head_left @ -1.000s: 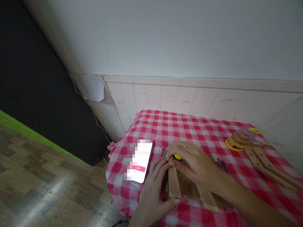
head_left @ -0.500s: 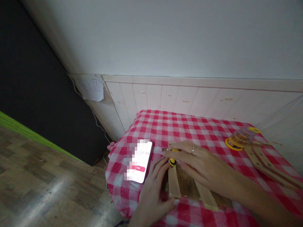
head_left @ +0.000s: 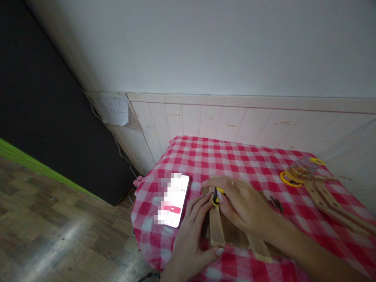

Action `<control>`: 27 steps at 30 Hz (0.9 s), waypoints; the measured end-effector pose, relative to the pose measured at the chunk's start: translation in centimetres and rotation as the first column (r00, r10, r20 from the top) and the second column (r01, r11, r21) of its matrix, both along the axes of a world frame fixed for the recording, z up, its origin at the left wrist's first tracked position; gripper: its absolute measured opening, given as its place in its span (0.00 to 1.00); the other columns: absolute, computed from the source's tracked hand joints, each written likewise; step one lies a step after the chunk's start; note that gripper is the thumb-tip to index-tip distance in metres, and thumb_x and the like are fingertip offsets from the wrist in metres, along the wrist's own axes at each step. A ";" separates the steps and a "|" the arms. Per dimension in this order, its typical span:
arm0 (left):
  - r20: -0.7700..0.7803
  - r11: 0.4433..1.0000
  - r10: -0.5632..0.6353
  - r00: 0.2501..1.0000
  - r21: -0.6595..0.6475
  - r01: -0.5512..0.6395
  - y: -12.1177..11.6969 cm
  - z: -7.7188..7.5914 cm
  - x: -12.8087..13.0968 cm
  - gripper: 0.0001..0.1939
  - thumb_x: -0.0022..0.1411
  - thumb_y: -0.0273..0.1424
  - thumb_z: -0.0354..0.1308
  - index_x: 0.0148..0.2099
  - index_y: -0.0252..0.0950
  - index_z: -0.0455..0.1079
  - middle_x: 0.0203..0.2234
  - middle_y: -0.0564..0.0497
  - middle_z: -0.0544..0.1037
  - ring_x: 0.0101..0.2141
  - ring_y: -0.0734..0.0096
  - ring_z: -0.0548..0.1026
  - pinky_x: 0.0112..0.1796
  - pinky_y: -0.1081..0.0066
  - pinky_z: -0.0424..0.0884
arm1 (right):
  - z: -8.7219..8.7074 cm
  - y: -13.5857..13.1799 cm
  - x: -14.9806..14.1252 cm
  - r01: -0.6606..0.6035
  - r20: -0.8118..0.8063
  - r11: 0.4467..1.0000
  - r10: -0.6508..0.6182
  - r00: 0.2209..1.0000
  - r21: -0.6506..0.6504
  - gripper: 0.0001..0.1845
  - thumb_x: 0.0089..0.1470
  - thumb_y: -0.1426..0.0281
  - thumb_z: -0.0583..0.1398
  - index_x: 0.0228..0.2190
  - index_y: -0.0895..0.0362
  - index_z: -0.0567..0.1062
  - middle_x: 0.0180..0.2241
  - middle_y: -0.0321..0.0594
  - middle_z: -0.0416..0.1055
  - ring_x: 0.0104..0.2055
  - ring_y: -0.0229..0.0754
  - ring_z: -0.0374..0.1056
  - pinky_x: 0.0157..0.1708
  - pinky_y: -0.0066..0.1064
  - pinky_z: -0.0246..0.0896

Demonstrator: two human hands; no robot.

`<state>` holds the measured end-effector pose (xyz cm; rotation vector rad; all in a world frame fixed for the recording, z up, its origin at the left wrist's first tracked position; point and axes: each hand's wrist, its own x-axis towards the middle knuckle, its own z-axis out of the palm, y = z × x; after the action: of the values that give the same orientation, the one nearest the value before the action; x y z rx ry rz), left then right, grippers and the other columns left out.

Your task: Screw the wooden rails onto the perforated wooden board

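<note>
My right hand (head_left: 245,201) has its fingers closed around a small yellow-and-black screwdriver (head_left: 216,199), which stands over the far end of a light wooden strip (head_left: 217,231). Its tip is hidden. My left hand (head_left: 190,239) grips that strip, with its fingers along the left side and the thumb at the near end. Beneath the strip lies a brown wooden board (head_left: 233,235) with small holes. A second wooden strip (head_left: 260,248) runs along the board to the right, partly covered by my right forearm.
A lit phone (head_left: 178,203) lies left of my hands. Dark metal pieces (head_left: 276,204), perhaps screws, rest to the right. Farther right are a clear container with yellow ends (head_left: 301,172) and curved wooden bars (head_left: 331,205). A red-and-white checked cloth (head_left: 205,156) covers the table against the wall.
My right hand has turned on the screwdriver, its fingers now more curled, and the handle leans differently. The dark metal pieces have come into view beside the wrist. My left hand stays put.
</note>
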<state>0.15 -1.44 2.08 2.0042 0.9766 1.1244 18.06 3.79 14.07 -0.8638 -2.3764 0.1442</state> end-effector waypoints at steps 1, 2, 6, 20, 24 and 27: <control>0.001 1.000 -0.002 1.000 -0.003 0.003 0.0 0.0 0.0 0.40 0.66 0.59 0.52 0.72 0.48 0.52 0.69 0.45 0.58 0.67 0.47 0.57 0.64 0.44 0.59 | 0.1 0.1 0.0 -0.002 -0.008 1.000 0.001 1.000 -0.025 0.16 0.63 0.75 0.46 0.44 0.56 0.72 0.38 0.46 0.80 0.38 0.45 0.77 0.39 0.39 0.73; 0.002 1.000 0.000 1.000 -0.006 0.000 0.0 0.0 0.0 0.40 0.66 0.60 0.51 0.72 0.48 0.52 0.69 0.45 0.58 0.68 0.47 0.56 0.64 0.44 0.59 | 0.1 0.1 0.1 -0.003 -0.012 0.998 0.002 1.000 -0.057 0.14 0.63 0.74 0.47 0.41 0.56 0.71 0.37 0.46 0.79 0.38 0.45 0.76 0.38 0.39 0.72; -0.007 1.000 0.021 1.000 -0.010 -0.021 -0.2 -0.1 0.0 0.41 0.66 0.61 0.49 0.72 0.46 0.53 0.69 0.43 0.59 0.67 0.45 0.56 0.63 0.44 0.60 | 0.1 0.1 0.1 0.008 -0.045 0.985 -0.016 0.999 -0.173 0.17 0.68 0.62 0.49 0.31 0.54 0.69 0.31 0.43 0.76 0.33 0.44 0.73 0.32 0.35 0.69; 0.008 0.998 0.055 0.998 0.024 -0.055 0.1 0.0 0.2 0.39 0.65 0.59 0.53 0.69 0.44 0.58 0.66 0.40 0.63 0.65 0.44 0.61 0.61 0.42 0.63 | 0.6 0.0 0.3 0.178 0.197 0.974 -0.204 0.959 0.141 0.18 0.71 0.67 0.46 0.33 0.56 0.71 0.28 0.43 0.74 0.33 0.46 0.72 0.30 0.35 0.68; 0.014 0.996 0.071 0.997 0.062 -0.071 0.1 0.0 0.3 0.36 0.66 0.55 0.55 0.69 0.44 0.57 0.66 0.41 0.63 0.66 0.45 0.61 0.61 0.42 0.63 | 0.8 -0.4 0.3 0.126 0.159 0.991 -0.119 0.980 -0.034 0.12 0.70 0.67 0.49 0.39 0.56 0.71 0.37 0.45 0.76 0.39 0.47 0.74 0.38 0.39 0.72; 0.025 0.996 0.062 0.998 0.060 -0.063 0.1 0.2 0.3 0.35 0.65 0.55 0.57 0.68 0.45 0.58 0.66 0.42 0.64 0.65 0.45 0.62 0.61 0.43 0.64 | 1.1 -0.3 0.6 0.111 0.131 0.985 -0.094 0.987 -0.129 0.10 0.68 0.70 0.50 0.43 0.54 0.72 0.42 0.46 0.76 0.45 0.47 0.74 0.43 0.41 0.73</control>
<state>0.47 -1.36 2.26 2.0160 1.0109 1.2216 18.63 3.46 15.20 -1.0868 -2.4536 0.2188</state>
